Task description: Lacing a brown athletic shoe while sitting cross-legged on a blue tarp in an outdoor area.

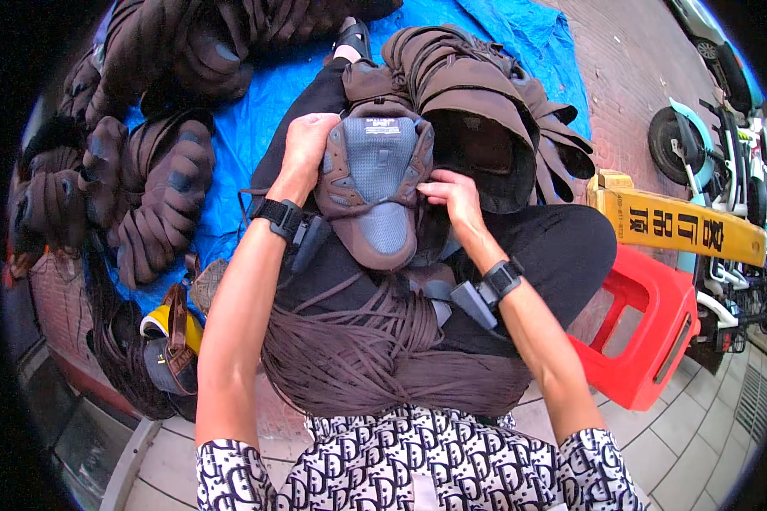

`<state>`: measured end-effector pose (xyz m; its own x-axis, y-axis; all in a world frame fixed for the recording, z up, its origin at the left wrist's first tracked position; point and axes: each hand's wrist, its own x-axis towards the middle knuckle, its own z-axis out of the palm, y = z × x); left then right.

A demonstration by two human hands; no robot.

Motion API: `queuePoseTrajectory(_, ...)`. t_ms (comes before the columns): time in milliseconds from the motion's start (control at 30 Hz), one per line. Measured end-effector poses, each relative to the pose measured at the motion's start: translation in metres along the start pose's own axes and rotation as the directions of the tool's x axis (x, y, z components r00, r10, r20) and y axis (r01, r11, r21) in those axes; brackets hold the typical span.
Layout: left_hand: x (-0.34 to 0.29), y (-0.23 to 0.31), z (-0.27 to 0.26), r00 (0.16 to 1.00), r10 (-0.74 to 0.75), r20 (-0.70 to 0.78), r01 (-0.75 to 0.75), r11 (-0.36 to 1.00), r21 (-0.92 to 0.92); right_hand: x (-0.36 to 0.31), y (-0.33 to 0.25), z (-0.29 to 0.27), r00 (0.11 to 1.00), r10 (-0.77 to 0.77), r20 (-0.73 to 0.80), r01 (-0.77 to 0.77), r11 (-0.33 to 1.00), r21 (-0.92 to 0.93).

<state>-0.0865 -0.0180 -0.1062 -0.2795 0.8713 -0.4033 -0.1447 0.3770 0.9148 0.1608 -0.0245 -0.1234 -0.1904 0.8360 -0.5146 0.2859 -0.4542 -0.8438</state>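
A brown shoe upper [373, 166] with a grey-blue mesh tongue and toe rests over my lap, toe toward me. My left hand [308, 149] is closed on its far left edge, beside the collar. At the opposite edge, the fingertips of my right hand [453, 200] are pinched together by the lower eyelets, where a dark lace [371, 207] crosses the upper. The lace's end is hidden by the fingers. A thick bundle of brown shoelaces [358, 341] lies across my lap, nearer my body.
Stacked brown uppers [477, 94] sit just beyond my right hand, and more piles [162, 187] lie on the blue tarp [243, 145] at left. A red plastic stool [643, 328] and a yellow long box [682, 221] stand at right. Parked scooters [699, 149] are beyond.
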Motion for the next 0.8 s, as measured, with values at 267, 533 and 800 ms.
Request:
queuePoseTrajectory(267, 0.009, -0.005, 0.014, 0.997, -0.068, 0.024, 0.072, 0.98, -0.184, 0.001, -0.009, 0.022, 0.992, 0.028, 0.124, -0.095, 0.813, 0.574)
queuePoseTrajectory(533, 0.019, -0.004, 0.025, 0.994, -0.1, -0.036, 0.101, 0.994, 0.03, -0.011, -0.052, -0.005, 0.991, 0.084, 0.108, -0.13, 0.831, 0.541)
queuePoseTrajectory(800, -0.035, 0.072, 0.002, 0.954, -0.244, 0.174, 0.297, 0.844, -0.446, -0.065, -0.118, 0.012, 0.981, -0.133, 0.142, 0.006, 0.751, 0.661)
